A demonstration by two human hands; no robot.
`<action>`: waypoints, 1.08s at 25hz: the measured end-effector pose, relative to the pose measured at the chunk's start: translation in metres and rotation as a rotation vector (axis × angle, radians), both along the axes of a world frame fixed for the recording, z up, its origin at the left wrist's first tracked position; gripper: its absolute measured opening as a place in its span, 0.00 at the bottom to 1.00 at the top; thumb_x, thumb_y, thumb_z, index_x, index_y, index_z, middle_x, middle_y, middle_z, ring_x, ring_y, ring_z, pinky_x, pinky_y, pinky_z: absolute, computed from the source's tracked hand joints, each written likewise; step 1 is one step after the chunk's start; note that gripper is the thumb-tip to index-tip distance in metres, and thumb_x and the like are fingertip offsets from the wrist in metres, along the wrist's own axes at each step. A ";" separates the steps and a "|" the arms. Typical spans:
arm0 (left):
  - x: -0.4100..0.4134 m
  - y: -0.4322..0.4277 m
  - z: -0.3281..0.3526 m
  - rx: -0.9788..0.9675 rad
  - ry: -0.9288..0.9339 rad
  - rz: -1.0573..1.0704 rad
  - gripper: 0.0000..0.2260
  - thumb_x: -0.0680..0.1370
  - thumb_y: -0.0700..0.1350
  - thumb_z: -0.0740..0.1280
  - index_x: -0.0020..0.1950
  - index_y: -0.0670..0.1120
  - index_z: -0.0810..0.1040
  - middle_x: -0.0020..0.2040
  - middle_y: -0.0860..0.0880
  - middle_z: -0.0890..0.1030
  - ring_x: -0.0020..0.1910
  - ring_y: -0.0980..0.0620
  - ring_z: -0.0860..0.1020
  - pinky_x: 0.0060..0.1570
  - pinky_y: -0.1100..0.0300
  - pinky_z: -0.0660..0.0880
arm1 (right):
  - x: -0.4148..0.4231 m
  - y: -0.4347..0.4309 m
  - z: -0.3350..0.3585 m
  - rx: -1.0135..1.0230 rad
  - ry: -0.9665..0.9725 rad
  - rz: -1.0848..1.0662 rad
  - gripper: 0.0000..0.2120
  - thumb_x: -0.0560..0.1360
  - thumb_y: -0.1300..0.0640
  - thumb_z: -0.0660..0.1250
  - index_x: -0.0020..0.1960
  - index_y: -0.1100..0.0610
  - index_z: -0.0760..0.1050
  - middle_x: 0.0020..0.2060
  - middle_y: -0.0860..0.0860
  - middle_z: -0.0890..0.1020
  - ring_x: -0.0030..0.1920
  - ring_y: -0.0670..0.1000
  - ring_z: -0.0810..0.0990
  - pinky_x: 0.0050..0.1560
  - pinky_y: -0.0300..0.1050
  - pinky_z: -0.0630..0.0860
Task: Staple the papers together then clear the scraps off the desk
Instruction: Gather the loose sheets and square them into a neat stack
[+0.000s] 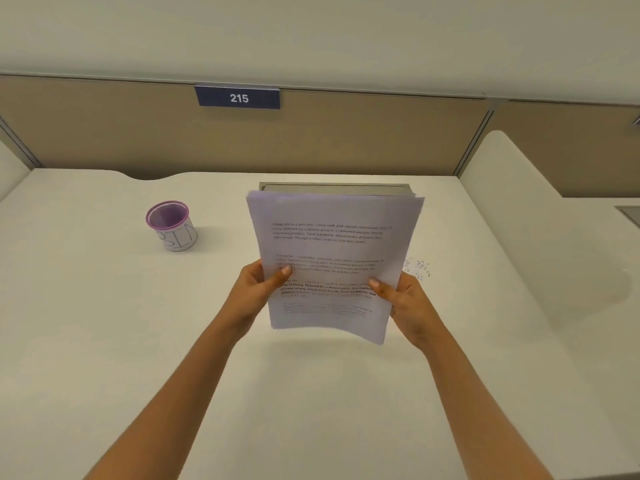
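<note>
A stack of white printed papers point(332, 251) is held upright above the middle of the desk point(104, 323). My left hand point(258, 289) grips its lower left edge, thumb on the front sheet. My right hand point(401, 299) grips the lower right edge the same way. The sheets are slightly fanned at the top. A small scatter of tiny paper scraps point(417, 268) lies on the desk just right of the papers, partly hidden behind them. No stapler is in sight.
A purple mesh cup point(171, 226) with a white label reading "BIN" stands at the left back. A grey metal cable hatch point(334, 187) sits behind the papers. A partition with sign "215" point(238, 97) bounds the back; a white divider point(512, 174) bounds the right.
</note>
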State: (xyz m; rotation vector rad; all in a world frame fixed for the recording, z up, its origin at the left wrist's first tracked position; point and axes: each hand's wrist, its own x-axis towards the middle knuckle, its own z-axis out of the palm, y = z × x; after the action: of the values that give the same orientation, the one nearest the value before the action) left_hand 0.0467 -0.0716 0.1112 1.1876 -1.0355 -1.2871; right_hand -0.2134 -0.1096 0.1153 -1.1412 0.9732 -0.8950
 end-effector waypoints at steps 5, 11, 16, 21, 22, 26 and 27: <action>-0.010 0.011 -0.018 0.013 -0.015 0.092 0.12 0.79 0.40 0.66 0.61 0.48 0.79 0.54 0.52 0.85 0.53 0.53 0.83 0.51 0.60 0.80 | -0.003 -0.008 -0.014 -0.029 0.079 0.034 0.14 0.77 0.62 0.66 0.62 0.57 0.77 0.57 0.52 0.83 0.57 0.54 0.81 0.58 0.47 0.77; -0.014 0.018 -0.039 0.086 -0.030 0.046 0.14 0.81 0.41 0.64 0.66 0.47 0.77 0.58 0.51 0.84 0.57 0.52 0.82 0.53 0.62 0.79 | -0.008 -0.006 -0.042 0.038 0.105 0.036 0.17 0.77 0.63 0.66 0.65 0.55 0.75 0.59 0.50 0.83 0.60 0.52 0.80 0.63 0.52 0.75; -0.016 0.010 -0.035 0.123 -0.019 0.068 0.12 0.82 0.42 0.61 0.63 0.46 0.79 0.55 0.50 0.85 0.54 0.49 0.83 0.49 0.60 0.80 | -0.004 -0.011 -0.036 0.037 0.126 0.018 0.15 0.78 0.61 0.64 0.65 0.57 0.76 0.58 0.52 0.83 0.58 0.54 0.82 0.61 0.54 0.76; -0.015 0.005 -0.035 0.210 0.068 0.050 0.12 0.81 0.41 0.62 0.64 0.43 0.78 0.57 0.44 0.84 0.55 0.44 0.83 0.55 0.49 0.79 | -0.006 -0.020 -0.015 -0.017 0.163 0.052 0.15 0.79 0.63 0.63 0.64 0.56 0.75 0.56 0.51 0.84 0.55 0.52 0.83 0.52 0.44 0.80; -0.014 0.004 -0.037 0.236 0.082 0.040 0.12 0.81 0.41 0.62 0.64 0.43 0.78 0.57 0.44 0.84 0.55 0.43 0.83 0.57 0.47 0.79 | -0.007 -0.021 -0.012 -0.008 0.170 0.059 0.15 0.79 0.63 0.63 0.64 0.56 0.75 0.56 0.51 0.84 0.55 0.52 0.84 0.52 0.44 0.80; -0.012 0.005 -0.045 0.347 0.142 -0.009 0.11 0.81 0.41 0.62 0.61 0.43 0.79 0.54 0.43 0.85 0.53 0.43 0.84 0.50 0.50 0.81 | -0.012 -0.020 -0.010 0.059 0.204 0.100 0.15 0.79 0.64 0.63 0.65 0.56 0.75 0.56 0.52 0.84 0.55 0.55 0.84 0.55 0.51 0.80; -0.013 0.005 -0.046 0.384 0.168 -0.012 0.10 0.81 0.40 0.62 0.59 0.43 0.80 0.51 0.44 0.86 0.50 0.46 0.85 0.45 0.54 0.82 | -0.013 -0.018 -0.010 0.081 0.200 0.106 0.16 0.79 0.64 0.64 0.65 0.56 0.75 0.57 0.52 0.84 0.55 0.55 0.83 0.55 0.52 0.79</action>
State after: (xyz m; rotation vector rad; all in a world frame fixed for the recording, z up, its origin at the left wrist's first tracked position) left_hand 0.0339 -0.0663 0.0649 1.3294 -0.6913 -1.6138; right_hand -0.2269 -0.1273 0.1048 -1.2172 1.0906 -0.6601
